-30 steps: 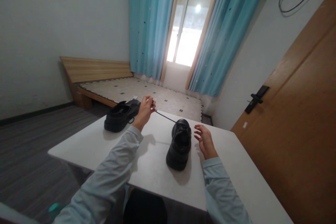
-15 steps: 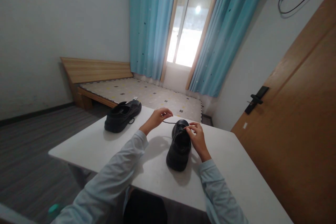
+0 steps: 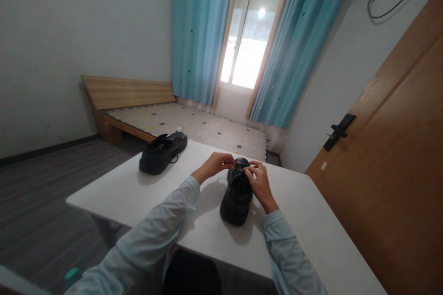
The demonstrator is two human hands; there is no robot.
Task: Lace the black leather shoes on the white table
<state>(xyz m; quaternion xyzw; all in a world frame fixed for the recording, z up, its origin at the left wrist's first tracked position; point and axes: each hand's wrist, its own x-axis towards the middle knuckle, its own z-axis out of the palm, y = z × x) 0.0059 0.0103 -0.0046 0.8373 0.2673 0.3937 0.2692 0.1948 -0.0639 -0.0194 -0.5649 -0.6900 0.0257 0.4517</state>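
A black lace-up shoe point(image 3: 236, 209) stands on the white table point(image 3: 297, 226), its heel towards me and its toe towards the window. My left hand point(image 3: 218, 164) is closed in a pinch on a dark shoelace, right beside the shoe's upper on the left. On the other side, my right hand point(image 3: 260, 183) pinches at the lacing over the tongue; the fingertips partly hide what they grip, which looks like the lace. A matching black shoe point(image 3: 159, 156) rests untouched farther left, with a loop of lace hanging at its side.
Beyond the table is a bed point(image 3: 194, 122) with a wooden headboard point(image 3: 131, 93). Blue curtains point(image 3: 200, 32) frame a bright window point(image 3: 251, 37). A brown door point(image 3: 391, 147) stands close on the right. Below the table's near edge is a dark rounded shape point(image 3: 192, 274).
My left hand has come in to the right and slightly down, from holding the lace drawn out to the left to right beside the shoe. My right hand stays almost in place.
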